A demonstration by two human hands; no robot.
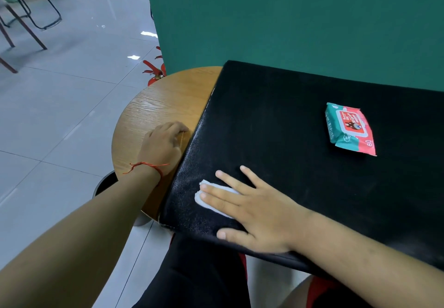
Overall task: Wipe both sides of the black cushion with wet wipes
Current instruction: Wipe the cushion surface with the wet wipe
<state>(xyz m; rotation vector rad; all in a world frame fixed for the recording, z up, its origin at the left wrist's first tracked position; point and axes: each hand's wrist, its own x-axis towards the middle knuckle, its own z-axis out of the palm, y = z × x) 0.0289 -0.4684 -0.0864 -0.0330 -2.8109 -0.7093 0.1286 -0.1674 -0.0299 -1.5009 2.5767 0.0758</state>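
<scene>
Printed on the wet wipes pack [350, 128], lying on the black cushion [276, 127]: "Wipe" in white letters across the red flap label, and "80" in white at the near right corner. Smaller print along the left edge and above "Wipe" too small to read.

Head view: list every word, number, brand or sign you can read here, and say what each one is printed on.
"80": on the near corner of the wet wipes pack lying on the black cushion.
"wipe": seems to read so on the pack's red flap label, blurred, so not certain.
Smaller print along the pack's edge and above the cartoon figure: too small and blurred to read.
Nothing else in view carries text.
</scene>
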